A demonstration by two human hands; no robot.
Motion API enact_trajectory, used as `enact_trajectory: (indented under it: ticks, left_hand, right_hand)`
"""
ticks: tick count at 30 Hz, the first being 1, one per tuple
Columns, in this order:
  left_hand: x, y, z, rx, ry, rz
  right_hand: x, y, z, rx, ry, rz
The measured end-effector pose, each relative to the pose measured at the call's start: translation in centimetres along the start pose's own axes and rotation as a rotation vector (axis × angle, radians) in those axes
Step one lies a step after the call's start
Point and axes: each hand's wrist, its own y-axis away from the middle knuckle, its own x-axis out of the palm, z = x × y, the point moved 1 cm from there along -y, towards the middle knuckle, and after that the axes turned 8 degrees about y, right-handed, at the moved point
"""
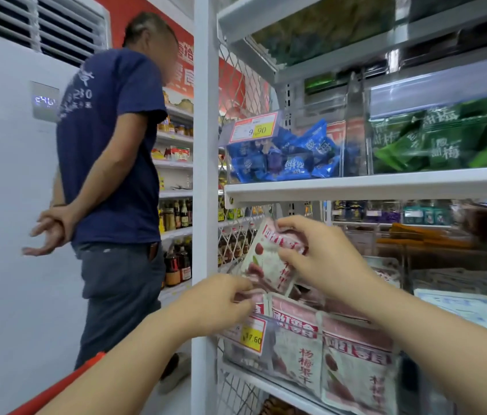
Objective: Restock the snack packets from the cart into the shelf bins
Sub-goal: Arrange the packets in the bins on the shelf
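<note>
The right hand (320, 259) pinches the top of a flat, glossy pink-and-white snack packet (263, 262), which tilts just above the clear plastic bin (230, 357). The left hand (218, 304), close beside it, pinches a crinkled pink edge among the stocked packets (296, 348) — these stand upright in the bin.

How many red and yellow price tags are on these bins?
2: upper tag in front of the blue packets, lower tag in front of the pink packets. More may be hidden.

Right hand (323, 259) and left hand (221, 304) gripping pink snack packet (266, 259) above clear shelf bin (245, 351)
</note>
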Motion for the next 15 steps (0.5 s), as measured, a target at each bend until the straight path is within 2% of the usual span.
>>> enact_trajectory:
  ticks: [2, 5, 9, 15]
  left_hand:
    - [-0.1, -0.1, -0.2, 0.055, 0.073, -0.095]
    - [-0.1, -0.1, -2.1, 0.136, 0.148, -0.223]
    - [1.0, -0.1, -4.9, 0.186, 0.207, -0.097]
    - [2.4, 0.1, -6.0, 0.256, 0.313, -0.126]
  right_hand:
    - [-1.9, 0.0, 0.1, -0.012, 0.014, -0.043]
    - [-4.8, 0.7, -0.1, -0.033, 0.125, 0.003]
    - [-6.8, 2.7, -1.0, 0.004, 0.230, 0.129]
    - [-8.2, 4.0, -1.9, 0.049, 0.275, 0.198]
